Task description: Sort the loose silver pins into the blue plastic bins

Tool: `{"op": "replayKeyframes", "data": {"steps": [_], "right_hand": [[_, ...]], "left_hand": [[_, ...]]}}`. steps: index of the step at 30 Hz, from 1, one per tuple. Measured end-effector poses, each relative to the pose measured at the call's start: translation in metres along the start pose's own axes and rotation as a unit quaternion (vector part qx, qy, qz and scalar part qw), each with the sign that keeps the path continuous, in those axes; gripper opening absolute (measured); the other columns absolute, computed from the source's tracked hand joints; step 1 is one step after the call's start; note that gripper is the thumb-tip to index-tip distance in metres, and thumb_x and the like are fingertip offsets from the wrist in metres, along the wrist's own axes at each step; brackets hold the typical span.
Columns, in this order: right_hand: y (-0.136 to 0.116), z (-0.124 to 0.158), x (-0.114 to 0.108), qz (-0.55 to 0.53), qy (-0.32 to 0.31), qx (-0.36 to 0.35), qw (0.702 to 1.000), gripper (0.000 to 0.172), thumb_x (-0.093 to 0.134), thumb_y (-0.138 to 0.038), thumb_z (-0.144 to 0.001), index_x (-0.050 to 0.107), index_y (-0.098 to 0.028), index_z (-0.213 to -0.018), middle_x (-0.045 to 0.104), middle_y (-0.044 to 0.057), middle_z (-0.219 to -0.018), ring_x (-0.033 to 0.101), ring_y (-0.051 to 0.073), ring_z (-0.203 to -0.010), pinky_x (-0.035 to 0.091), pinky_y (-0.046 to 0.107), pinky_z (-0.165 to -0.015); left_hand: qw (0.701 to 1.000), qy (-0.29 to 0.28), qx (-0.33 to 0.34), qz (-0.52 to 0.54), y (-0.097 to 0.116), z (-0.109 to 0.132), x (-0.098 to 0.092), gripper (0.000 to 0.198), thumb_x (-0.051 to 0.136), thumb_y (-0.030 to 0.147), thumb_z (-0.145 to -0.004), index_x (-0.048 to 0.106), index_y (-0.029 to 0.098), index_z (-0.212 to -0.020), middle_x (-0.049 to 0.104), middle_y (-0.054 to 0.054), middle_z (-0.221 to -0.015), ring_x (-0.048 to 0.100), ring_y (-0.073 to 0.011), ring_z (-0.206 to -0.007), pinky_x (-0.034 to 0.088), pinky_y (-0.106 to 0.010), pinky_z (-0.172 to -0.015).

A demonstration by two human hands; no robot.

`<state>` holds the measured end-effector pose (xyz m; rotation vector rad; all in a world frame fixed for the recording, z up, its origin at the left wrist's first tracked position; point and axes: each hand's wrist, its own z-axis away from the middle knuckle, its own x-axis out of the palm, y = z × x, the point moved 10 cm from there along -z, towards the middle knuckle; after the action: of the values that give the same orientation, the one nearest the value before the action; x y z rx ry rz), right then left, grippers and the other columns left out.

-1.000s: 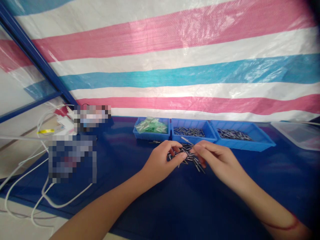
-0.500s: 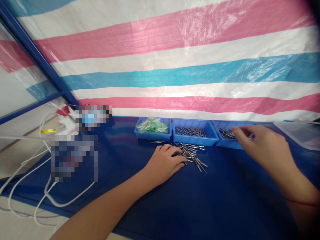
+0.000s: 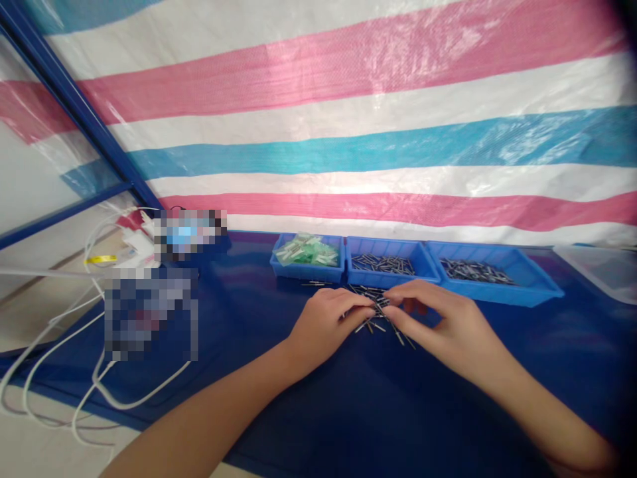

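A loose pile of thin metal pins (image 3: 378, 325), resembling blind rivets, lies on the dark blue tabletop in front of the bins. My left hand (image 3: 331, 318) rests at the pile's left side, its thumb and index finger pinched at a metal pin. Facing it from the right is my right hand (image 3: 442, 318), thumb and index finger curled in close to the left fingertips. What sits between the right fingertips is too small to make out. Behind the hands are a middle blue bin (image 3: 393, 277) and a right blue bin (image 3: 527, 295), both holding similar metal pieces.
A left blue bin (image 3: 308, 271) holds green-and-clear plastic packets. A few pins (image 3: 317, 283) lie before it. White cables (image 3: 99, 385) and a power strip (image 3: 139, 249) lie at the left, near blurred-out items. A clear plastic container (image 3: 597, 272) stands far right. A striped sheet (image 3: 348, 153) hangs behind.
My right hand has moved left from over the right bin to the pile, beside the left fingertips. My left thumb and index finger have drawn together at the pile.
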<state>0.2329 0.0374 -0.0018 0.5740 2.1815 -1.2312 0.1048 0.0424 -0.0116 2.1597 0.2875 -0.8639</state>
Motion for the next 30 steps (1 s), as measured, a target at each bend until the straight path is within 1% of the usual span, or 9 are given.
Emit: {"op": "replayKeyframes", "data": {"steps": [3,7,12,15,17,20,22,26,30], "right_hand": [[-0.004,0.003,0.014,-0.054,-0.007,0.015,0.998,0.016,0.057,-0.035,-0.086,0.066,-0.022,-0.089,0.065,0.002,-0.082,0.057,0.014,-0.069,0.046,0.028,-0.063],[0.002,0.005,0.018,-0.110,0.016,0.051,0.992,0.015,0.057,-0.035,-0.086,0.065,-0.022,-0.084,0.065,0.002,-0.080,0.057,0.014,-0.067,0.046,0.028,-0.060],[0.003,0.006,0.017,-0.140,0.029,0.052,0.988,0.013,0.059,-0.033,-0.085,0.065,-0.022,-0.084,0.064,0.002,-0.078,0.058,0.015,-0.068,0.046,0.028,-0.060],[0.000,0.006,0.011,-0.132,0.039,0.041,0.990,0.012,0.059,-0.032,-0.085,0.065,-0.022,-0.085,0.065,0.003,-0.080,0.059,0.016,-0.070,0.047,0.029,-0.061],[-0.003,0.005,0.007,-0.127,0.047,0.032,0.990,0.011,0.060,-0.031,-0.085,0.066,-0.022,-0.085,0.065,0.003,-0.082,0.060,0.017,-0.073,0.048,0.029,-0.063],[-0.004,0.005,0.008,-0.132,0.044,0.032,0.990,0.011,0.060,-0.031,-0.085,0.066,-0.022,-0.086,0.066,0.004,-0.082,0.061,0.018,-0.075,0.048,0.030,-0.065],[-0.001,0.006,0.012,-0.145,0.036,0.045,0.988,0.012,0.061,-0.032,-0.084,0.066,-0.022,-0.086,0.066,0.004,-0.083,0.060,0.017,-0.074,0.049,0.030,-0.064],[0.003,0.008,0.018,-0.162,0.030,0.065,0.984,0.012,0.061,-0.033,-0.084,0.065,-0.022,-0.085,0.065,0.003,-0.082,0.060,0.017,-0.075,0.049,0.029,-0.064],[-0.004,0.008,0.016,-0.160,0.028,0.045,0.986,0.011,0.060,-0.031,-0.085,0.065,-0.022,-0.084,0.064,0.004,-0.083,0.060,0.016,-0.074,0.048,0.029,-0.063]], "left_hand": [[0.998,0.023,-0.023,0.048,0.000,0.001,-0.004,0.018,0.057,0.031,-0.089,0.069,0.018,-0.093,0.073,-0.004,-0.094,0.067,-0.0151,-0.086,0.048,-0.024,-0.079],[0.996,0.037,-0.043,0.070,0.000,0.003,-0.006,0.017,0.059,0.031,-0.088,0.069,0.018,-0.090,0.073,-0.004,-0.090,0.067,-0.0143,-0.082,0.049,-0.022,-0.077],[0.995,0.027,-0.046,0.084,0.002,0.003,-0.003,0.016,0.062,0.031,-0.086,0.069,0.018,-0.088,0.072,-0.003,-0.086,0.066,-0.0135,-0.079,0.049,-0.022,-0.076],[0.996,-0.007,-0.033,0.086,0.005,0.003,0.002,0.022,0.064,0.033,-0.083,0.068,0.017,-0.098,0.071,-0.004,-0.093,0.065,-0.0148,-0.084,0.049,-0.023,-0.079],[0.996,-0.037,-0.024,0.077,0.007,0.003,0.007,0.024,0.060,0.033,-0.086,0.066,0.017,-0.103,0.071,-0.005,-0.097,0.064,-0.0158,-0.088,0.048,-0.025,-0.082],[0.996,-0.059,-0.026,0.064,0.007,0.002,0.010,0.022,0.051,0.031,-0.092,0.066,0.017,-0.099,0.071,-0.005,-0.093,0.064,-0.0157,-0.086,0.047,-0.026,-0.081],[0.996,-0.058,-0.033,0.067,0.007,0.002,0.010,0.021,0.050,0.031,-0.092,0.066,0.017,-0.094,0.071,-0.004,-0.091,0.064,-0.0152,-0.084,0.047,-0.025,-0.079],[0.994,-0.039,-0.051,0.085,0.006,0.002,0.008,0.018,0.055,0.031,-0.089,0.066,0.017,-0.090,0.070,-0.003,-0.088,0.063,-0.0142,-0.081,0.047,-0.024,-0.076],[0.992,-0.034,-0.055,0.104,0.006,0.001,0.007,0.019,0.055,0.032,-0.089,0.066,0.016,-0.088,0.068,-0.003,-0.086,0.062,-0.0134,-0.079,0.047,-0.024,-0.076]]}}
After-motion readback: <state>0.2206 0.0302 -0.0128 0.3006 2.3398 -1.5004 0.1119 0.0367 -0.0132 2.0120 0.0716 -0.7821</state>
